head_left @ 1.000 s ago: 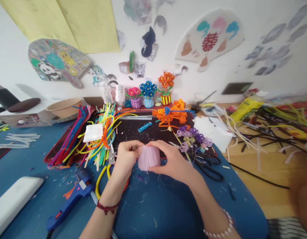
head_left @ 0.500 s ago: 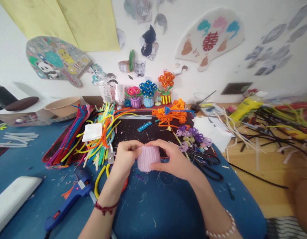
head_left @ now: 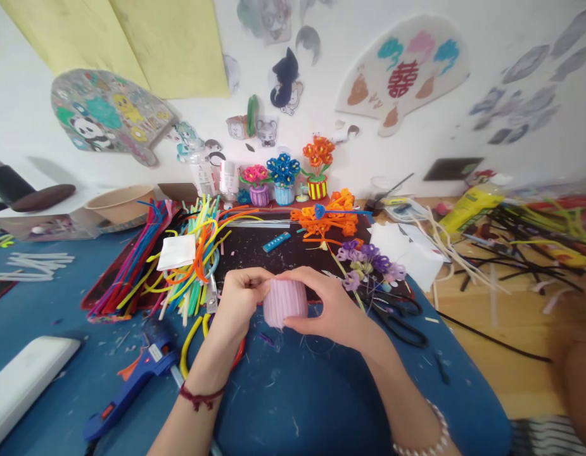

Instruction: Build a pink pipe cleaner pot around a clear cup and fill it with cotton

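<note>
A pale pink ribbed cup-shaped piece (head_left: 285, 303) is held up over the near edge of the dark mat (head_left: 245, 253). My left hand (head_left: 242, 294) pinches its upper left rim between thumb and fingers. My right hand (head_left: 328, 304) wraps round its right side, with fingers along the top and the thumb low on the front. Behind it lies a blue lighter (head_left: 276, 242). Purple pipe-cleaner flowers (head_left: 369, 259) are to the right of my right hand.
A blue glue gun (head_left: 131, 392) and yellow-handled pliers (head_left: 191, 342) lie left of my forearm. Black scissors (head_left: 401, 326) are at the right. Bundled pipe cleaners (head_left: 140, 266) lie at the left, and three small flower pots (head_left: 284, 193) stand by the wall.
My right thumb has shifted slightly left across the front of the pink piece. Both hands keep their hold, and little else differs.
</note>
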`<state>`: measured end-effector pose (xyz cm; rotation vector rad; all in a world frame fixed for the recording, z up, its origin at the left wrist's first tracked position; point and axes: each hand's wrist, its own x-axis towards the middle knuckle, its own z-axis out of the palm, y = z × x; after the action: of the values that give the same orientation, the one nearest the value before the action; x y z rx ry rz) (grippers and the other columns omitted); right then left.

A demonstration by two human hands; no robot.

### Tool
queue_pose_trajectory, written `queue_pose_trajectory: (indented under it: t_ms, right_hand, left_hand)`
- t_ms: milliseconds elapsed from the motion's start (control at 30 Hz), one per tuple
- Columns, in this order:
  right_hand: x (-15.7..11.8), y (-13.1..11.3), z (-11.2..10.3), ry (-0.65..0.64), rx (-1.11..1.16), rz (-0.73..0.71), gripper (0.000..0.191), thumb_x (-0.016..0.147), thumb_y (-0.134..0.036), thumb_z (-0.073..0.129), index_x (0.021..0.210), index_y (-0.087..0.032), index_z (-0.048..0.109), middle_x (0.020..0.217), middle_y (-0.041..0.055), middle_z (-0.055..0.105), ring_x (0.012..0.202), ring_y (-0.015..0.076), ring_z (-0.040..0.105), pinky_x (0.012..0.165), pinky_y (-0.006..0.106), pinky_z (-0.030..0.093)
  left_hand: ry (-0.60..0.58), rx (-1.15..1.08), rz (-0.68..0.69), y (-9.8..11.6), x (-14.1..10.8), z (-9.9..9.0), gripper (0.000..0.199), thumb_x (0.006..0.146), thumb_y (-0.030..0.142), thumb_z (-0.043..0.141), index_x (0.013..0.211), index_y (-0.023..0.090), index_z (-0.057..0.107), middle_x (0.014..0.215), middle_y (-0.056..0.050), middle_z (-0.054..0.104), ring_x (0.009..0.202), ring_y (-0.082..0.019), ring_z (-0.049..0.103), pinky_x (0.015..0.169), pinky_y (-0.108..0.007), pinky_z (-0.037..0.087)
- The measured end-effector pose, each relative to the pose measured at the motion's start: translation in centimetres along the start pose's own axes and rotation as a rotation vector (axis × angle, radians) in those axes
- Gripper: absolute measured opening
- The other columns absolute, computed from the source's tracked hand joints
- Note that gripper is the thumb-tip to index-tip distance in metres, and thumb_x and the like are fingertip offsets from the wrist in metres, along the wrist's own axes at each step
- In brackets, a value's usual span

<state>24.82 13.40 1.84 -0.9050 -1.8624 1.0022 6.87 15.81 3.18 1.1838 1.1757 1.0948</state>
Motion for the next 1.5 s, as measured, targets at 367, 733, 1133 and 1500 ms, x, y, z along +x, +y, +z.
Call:
queue_pose_trajectory:
  t_ms: [367, 733, 1133, 1500]
  right_hand:
    - [0.5, 0.4, 0.0, 0.030, 0.279, 0.052, 0.036, 0.083, -0.015, 0.065, 0.117, -0.026, 0.069, 0.114, 0.0054, 0.067, 0.105, 0.0221, 0.063, 0.088, 0.035, 0.051]
    - [0.5, 0.6, 0.8, 0.113, 0.258, 0.089, 0.047, 0.070, -0.003, 0.061, 0.111, -0.025, 0.070, 0.106, 0.0033, 0.070, 0.096, 0.0213, 0.064, 0.081, 0.033, 0.051]
    - [0.1, 0.1, 0.2, -0.033, 0.286, -0.034, 0.066, 0.073, -0.004, 0.066, 0.133, -0.029, 0.056, 0.127, 0.0046, 0.056, 0.118, 0.0226, 0.054, 0.094, 0.034, 0.047]
    - [0.3, 1.0, 0.5, -0.004, 0.336, 0.037, 0.046, 0.081, -0.015, 0.072, 0.125, -0.030, 0.064, 0.119, 0.0047, 0.062, 0.111, 0.0228, 0.059, 0.093, 0.038, 0.048]
  left_hand:
    - [-0.048, 0.040, 0.032, -0.3, 0.1, -0.2, 0.010, 0.057, 0.024, 0.069, 0.057, 0.014, 0.071, 0.045, 0.002, 0.052, 0.045, -0.008, 0.038, 0.045, -0.021, 0.027]
    - [0.002, 0.070, 0.080, -0.4, 0.1, -0.1, 0.008, 0.057, 0.021, 0.068, 0.057, 0.015, 0.072, 0.043, 0.004, 0.048, 0.044, -0.007, 0.035, 0.045, -0.020, 0.025]
    - [0.032, 0.037, 0.087, -0.6, 0.3, -0.5, 0.010, 0.057, 0.023, 0.068, 0.059, 0.014, 0.072, 0.049, 0.001, 0.056, 0.047, -0.009, 0.041, 0.046, -0.021, 0.030]
    - [0.056, 0.003, 0.122, -1.9, 0.6, -0.5, 0.008, 0.055, 0.022, 0.068, 0.055, 0.015, 0.071, 0.043, 0.004, 0.047, 0.043, -0.007, 0.033, 0.043, -0.020, 0.024]
